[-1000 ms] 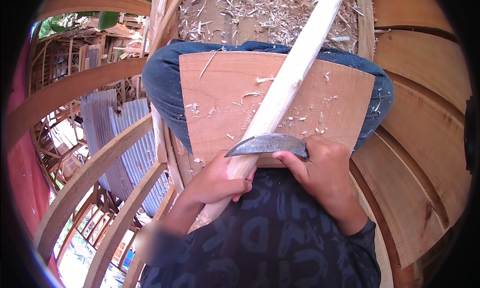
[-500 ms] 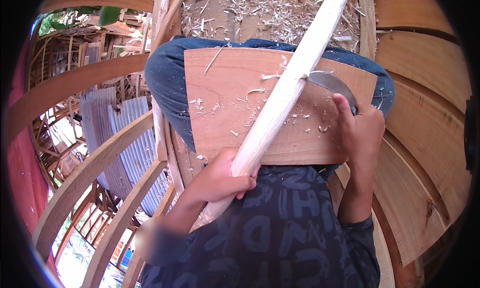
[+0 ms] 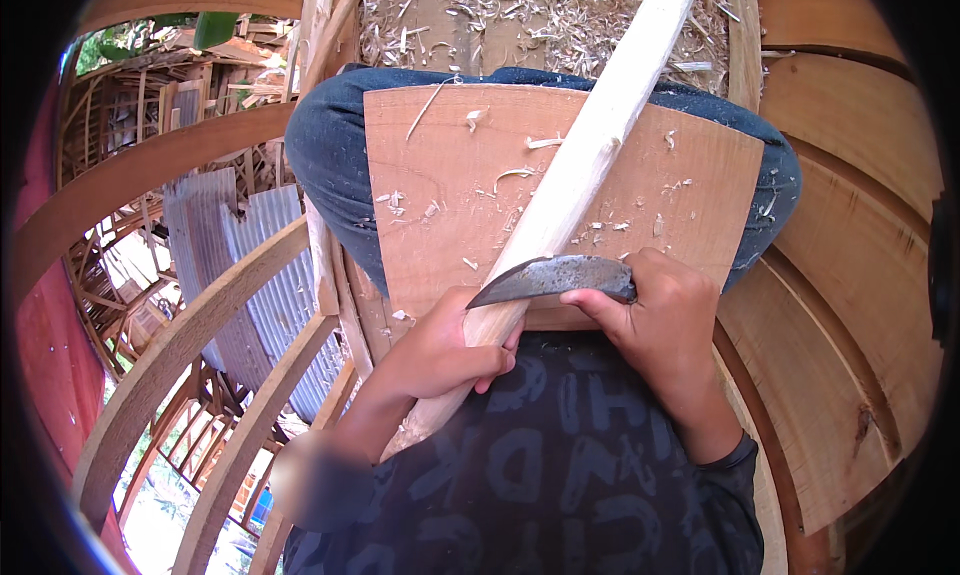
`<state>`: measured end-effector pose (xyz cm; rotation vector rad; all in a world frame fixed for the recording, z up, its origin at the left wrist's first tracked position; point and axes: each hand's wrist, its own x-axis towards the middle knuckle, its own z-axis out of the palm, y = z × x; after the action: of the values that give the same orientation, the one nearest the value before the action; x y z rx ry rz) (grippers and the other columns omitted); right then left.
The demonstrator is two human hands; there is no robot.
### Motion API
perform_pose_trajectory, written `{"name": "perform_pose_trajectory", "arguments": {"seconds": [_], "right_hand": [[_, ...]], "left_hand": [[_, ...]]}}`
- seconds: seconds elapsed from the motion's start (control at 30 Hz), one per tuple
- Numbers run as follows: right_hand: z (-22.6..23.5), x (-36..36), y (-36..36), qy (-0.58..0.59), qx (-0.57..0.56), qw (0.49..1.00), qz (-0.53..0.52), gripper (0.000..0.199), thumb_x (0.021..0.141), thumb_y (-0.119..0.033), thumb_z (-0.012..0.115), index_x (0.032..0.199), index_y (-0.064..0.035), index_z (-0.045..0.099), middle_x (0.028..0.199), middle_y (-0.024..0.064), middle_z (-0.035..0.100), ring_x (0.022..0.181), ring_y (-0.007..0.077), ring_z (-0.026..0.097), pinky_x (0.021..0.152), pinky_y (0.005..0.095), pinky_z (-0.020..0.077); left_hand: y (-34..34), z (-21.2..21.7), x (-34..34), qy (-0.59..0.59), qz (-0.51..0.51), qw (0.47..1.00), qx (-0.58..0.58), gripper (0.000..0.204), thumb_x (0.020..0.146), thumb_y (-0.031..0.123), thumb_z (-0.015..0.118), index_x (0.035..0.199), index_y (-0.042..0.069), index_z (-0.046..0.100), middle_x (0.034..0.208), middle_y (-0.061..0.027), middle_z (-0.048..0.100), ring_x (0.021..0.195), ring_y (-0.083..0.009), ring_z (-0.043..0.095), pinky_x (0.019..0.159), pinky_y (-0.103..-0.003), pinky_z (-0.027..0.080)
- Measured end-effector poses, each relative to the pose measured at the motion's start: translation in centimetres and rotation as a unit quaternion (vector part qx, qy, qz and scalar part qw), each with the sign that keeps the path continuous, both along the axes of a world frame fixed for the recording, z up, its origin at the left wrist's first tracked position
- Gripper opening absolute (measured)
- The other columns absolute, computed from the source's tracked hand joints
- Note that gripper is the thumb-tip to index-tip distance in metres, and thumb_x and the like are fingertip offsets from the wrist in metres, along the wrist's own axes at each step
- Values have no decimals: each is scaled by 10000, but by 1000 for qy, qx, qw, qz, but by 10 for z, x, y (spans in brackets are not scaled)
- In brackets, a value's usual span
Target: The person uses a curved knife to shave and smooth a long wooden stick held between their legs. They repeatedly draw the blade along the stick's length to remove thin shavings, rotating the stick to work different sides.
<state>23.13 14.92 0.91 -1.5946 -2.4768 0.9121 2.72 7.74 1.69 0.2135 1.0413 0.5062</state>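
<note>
Overhead, so to speak, the view looks down on a person seated among curved wooden ribs (image 3: 190, 325), broad bent planks that arc away to the left of the left hand and to the right of the right hand, with corrugated metal sheets (image 3: 240, 265) and more timber framing visible well below on the left. Beyond the knees, the ground (image 3: 480, 15) is strewn with pale wood shavings. Across the lap, over blue trousers, lies a flat reddish wooden board (image 3: 440, 175), dotted with small chips and curls. On that board rests a long pale wooden stick (image 3: 590, 155), freshly whittled, smooth and cream-coloured, roughly round in section. Its long axis runs diagonally: the far end points up and to the right, away from the body, past the board's top edge, while the near end points down and left toward the torso. The left hand (image 3: 440, 355) is wrapped tightly around the stick's lower part, just above the near end. The right hand (image 3: 660, 315), just beside it to the right, grips the handle of a curved dark metal knife (image 3: 550, 278), whose blade lies across the stick immediately above the left hand, tip pointing left.
</note>
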Motion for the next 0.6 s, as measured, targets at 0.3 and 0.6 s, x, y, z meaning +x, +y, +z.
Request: {"name": "perform_pose_trajectory", "arguments": {"seconds": [0.3,0.6], "right_hand": [[3,53,47,-71,-48,961,-263,575,816,-489,632,685,71,604,534,225,501,499,363,537,489,405,397],[-2,0,-4,26,-28,999,-18,610,672,-582,706,537,-10,540,529,125,526,449,298,552,421,384,426]], "left_hand": [[-1,2,-4,-11,-8,1000,-5,158,677,66,600,786,3,505,650,-51,523,472,-103,514,436,-235,413],[-1,-4,-1,-31,22,999,-3,160,674,93,591,776,13,499,638,-52,514,465,-102,506,428,-226,396]]}}
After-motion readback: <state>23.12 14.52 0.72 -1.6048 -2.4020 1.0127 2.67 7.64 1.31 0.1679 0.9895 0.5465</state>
